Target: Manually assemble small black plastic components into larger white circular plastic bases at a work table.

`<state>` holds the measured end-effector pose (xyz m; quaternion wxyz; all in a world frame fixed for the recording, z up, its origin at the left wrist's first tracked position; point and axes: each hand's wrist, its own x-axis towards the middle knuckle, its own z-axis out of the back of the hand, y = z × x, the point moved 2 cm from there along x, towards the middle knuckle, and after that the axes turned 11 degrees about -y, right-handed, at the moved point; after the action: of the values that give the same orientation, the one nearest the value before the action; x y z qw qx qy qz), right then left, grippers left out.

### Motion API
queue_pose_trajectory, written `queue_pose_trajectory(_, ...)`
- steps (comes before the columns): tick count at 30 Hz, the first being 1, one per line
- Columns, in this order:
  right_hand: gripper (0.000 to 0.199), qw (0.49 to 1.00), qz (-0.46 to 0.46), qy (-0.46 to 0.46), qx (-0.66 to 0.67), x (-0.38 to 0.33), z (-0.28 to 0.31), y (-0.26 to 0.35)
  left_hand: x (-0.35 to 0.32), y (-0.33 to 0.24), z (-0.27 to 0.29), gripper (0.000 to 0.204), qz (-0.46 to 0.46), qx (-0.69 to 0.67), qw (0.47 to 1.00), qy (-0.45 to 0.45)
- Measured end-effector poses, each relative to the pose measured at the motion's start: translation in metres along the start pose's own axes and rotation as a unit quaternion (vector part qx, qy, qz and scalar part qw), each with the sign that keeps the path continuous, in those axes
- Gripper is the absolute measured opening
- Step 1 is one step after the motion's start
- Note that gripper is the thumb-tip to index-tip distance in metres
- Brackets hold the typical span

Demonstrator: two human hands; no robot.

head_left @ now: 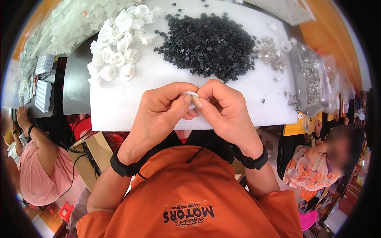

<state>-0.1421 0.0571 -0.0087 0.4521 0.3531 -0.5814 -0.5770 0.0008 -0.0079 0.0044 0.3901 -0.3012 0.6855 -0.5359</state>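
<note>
My left hand (160, 115) and my right hand (224, 109) meet over the near edge of a white foam sheet (119, 99). Between their fingertips they pinch one small white plastic round part (192, 96), mostly hidden by the fingers. Beyond the hands lies a big heap of small black cross-shaped pieces (206, 41). To the left of it is a pile of white round plastic parts (117, 47).
Small shiny metal parts (272, 55) lie at the right, beside a clear tray of more metal pieces (313, 79). A bag of white parts (67, 27) sits far left. A person in pink (35, 162) sits left, another person (313, 166) right.
</note>
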Motion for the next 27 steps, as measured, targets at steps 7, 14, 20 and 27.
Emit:
queue_pose_trajectory(7,0.008,0.999,0.004,0.012,-0.051,0.002,-0.002,0.007,0.000,0.000,0.000,0.019,0.000,0.020,0.999,-0.050)
queue_pose_trajectory(14,0.009,0.998,-0.028,0.024,-0.058,0.002,-0.001,0.014,0.000,0.001,-0.002,0.015,-0.006,0.023,0.998,-0.053)
queue_pose_trajectory(20,0.013,0.997,-0.066,0.016,0.024,-0.001,0.001,0.009,0.002,0.000,0.005,0.020,-0.004,-0.007,1.000,0.003)
queue_pose_trajectory(27,0.015,0.995,-0.100,0.024,0.012,0.003,0.005,0.014,0.002,-0.001,0.007,0.024,0.015,-0.025,0.999,0.044)
